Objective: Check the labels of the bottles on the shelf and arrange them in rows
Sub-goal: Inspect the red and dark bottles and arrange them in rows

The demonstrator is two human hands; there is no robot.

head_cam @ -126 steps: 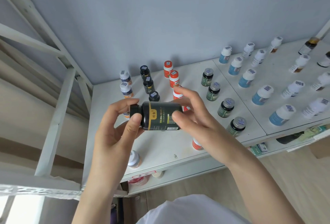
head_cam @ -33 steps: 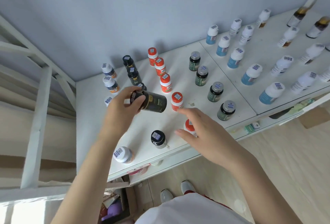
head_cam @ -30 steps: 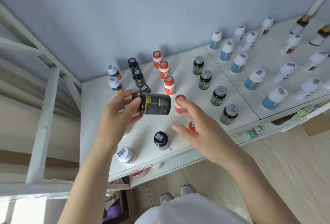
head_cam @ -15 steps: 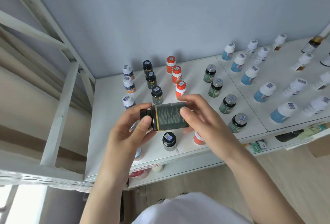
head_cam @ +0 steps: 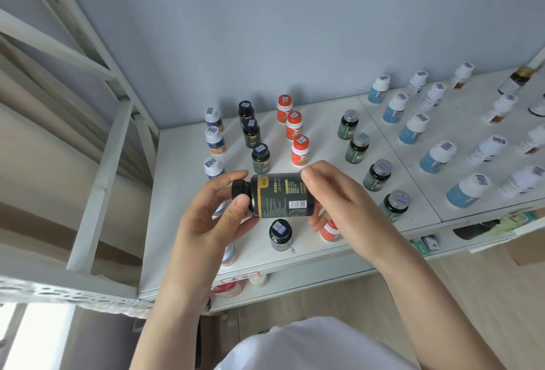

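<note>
Left hand and right hand grip glossy black cylindrical bottle sideways above white shelf.

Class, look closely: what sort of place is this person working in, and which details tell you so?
Probably a pharmacy or supplement stockroom: a white metal shelf holds sorted rows of barcode-capped pill bottles, and both hands hold a black bottle sideways, its label facing up.
</note>
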